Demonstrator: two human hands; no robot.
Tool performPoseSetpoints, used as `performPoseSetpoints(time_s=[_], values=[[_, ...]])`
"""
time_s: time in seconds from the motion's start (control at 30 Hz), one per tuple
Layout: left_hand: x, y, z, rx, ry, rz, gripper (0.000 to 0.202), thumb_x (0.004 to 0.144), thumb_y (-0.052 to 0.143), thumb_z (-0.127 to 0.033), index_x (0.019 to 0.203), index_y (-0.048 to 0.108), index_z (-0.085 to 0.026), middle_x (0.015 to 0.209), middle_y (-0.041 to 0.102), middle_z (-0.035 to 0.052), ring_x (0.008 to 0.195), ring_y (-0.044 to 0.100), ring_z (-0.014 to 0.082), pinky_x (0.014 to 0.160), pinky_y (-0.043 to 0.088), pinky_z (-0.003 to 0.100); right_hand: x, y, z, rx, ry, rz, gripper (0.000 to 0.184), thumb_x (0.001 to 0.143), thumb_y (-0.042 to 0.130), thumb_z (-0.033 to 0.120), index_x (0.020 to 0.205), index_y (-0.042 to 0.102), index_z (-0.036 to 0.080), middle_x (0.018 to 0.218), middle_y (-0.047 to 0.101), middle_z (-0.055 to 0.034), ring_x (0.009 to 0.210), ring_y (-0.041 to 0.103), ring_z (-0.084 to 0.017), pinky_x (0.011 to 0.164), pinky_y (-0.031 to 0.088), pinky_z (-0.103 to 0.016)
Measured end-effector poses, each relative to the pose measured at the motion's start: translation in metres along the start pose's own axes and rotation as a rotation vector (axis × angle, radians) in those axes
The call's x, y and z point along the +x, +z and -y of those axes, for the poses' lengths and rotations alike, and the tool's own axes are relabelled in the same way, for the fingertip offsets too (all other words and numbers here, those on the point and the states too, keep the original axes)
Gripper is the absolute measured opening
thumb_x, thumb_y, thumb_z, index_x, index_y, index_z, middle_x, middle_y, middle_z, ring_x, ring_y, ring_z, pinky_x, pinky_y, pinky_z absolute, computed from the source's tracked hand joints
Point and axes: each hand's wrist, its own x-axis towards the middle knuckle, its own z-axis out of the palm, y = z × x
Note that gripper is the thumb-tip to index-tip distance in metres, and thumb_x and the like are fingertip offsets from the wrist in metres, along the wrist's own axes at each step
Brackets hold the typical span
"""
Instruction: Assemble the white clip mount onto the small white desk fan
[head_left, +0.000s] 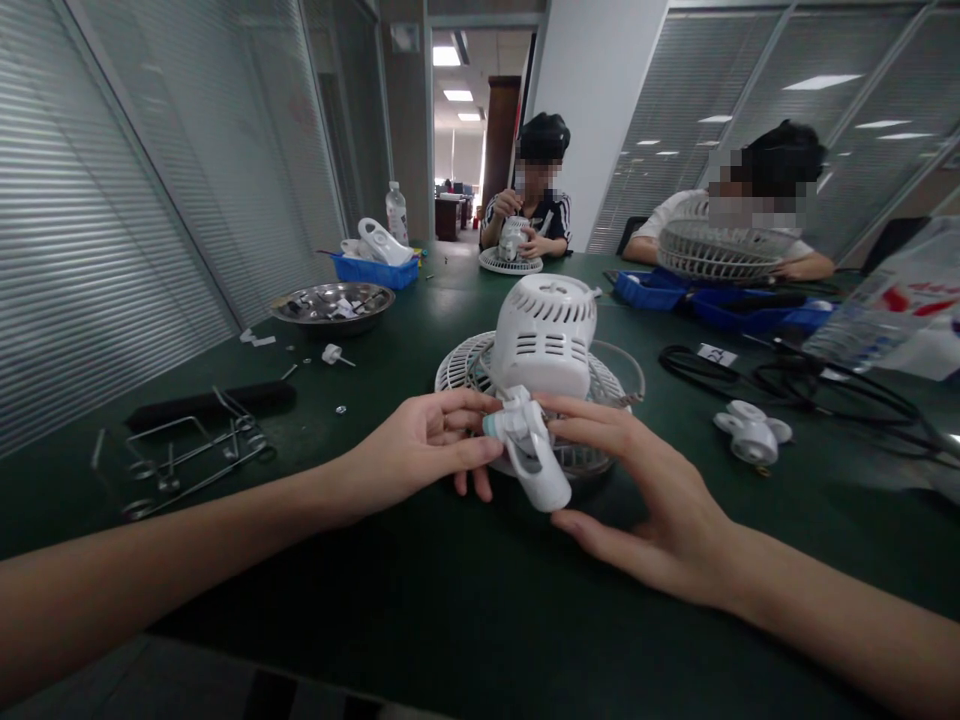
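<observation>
A white desk fan point(544, 345) rests with its grille point(461, 365) down on the green table, its rounded motor housing facing up. In front of the housing is a white plastic fan neck point(544, 475), tilted, with a slot along it and a pale teal piece at its left side. My left hand point(442, 440) pinches the teal side of the neck between thumb and fingers. My right hand point(652, 490) grips the neck from the right, fingers at its upper end and thumb by its lower end. Whether the neck is joined to the housing is hidden.
Left lie metal spring clips point(195, 455), a black bar point(214, 400), a steel bowl point(334, 305) of small parts and a blue tray point(375, 270). Right are a white plastic part point(752, 433), black cables point(817, 385) and blue bins point(739, 308). Two people work across the table.
</observation>
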Motion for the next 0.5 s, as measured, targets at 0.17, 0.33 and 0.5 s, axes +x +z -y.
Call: performPoseSetpoints(time_s=[0.17,0.33,0.5], values=[[0.0004,0.0007,0.0012,-0.001,0.014,0.008,0.036,0.091,0.061,-0.034,0.12,0.052,-0.014,0.076,0.069,0.0009,0.064,0.066,0.0115,0.057,0.046,0.02,0.0003,-0.0001,-0.0031,0.105,-0.021,-0.042,0.048,0.086,0.058,0.015,0.131,0.041,0.021,0.135,0.051,-0.0125,0.126,0.049,-0.025,0.104,0.042,-0.043],[-0.0001,0.0012,0.0017,-0.027,0.011,0.022,0.035,0.089,0.064,-0.033,0.116,0.054,-0.015,0.081,0.069,0.0004,0.064,0.066,0.01,0.057,0.047,0.019,0.0013,0.0008,-0.0036,0.064,-0.083,-0.008,0.059,0.087,0.059,0.016,0.141,0.036,0.02,0.134,0.046,-0.0116,0.125,0.045,-0.023,0.105,0.041,-0.039],[-0.0034,0.0006,0.0004,-0.028,0.005,0.023,0.039,0.083,0.07,-0.024,0.116,0.052,-0.016,0.093,0.068,0.0015,0.068,0.066,0.0104,0.061,0.048,0.021,0.0014,-0.0019,-0.0038,-0.017,-0.062,0.082,0.058,0.092,0.054,0.022,0.146,0.032,0.023,0.135,0.038,-0.0111,0.125,0.043,-0.023,0.103,0.044,-0.037]])
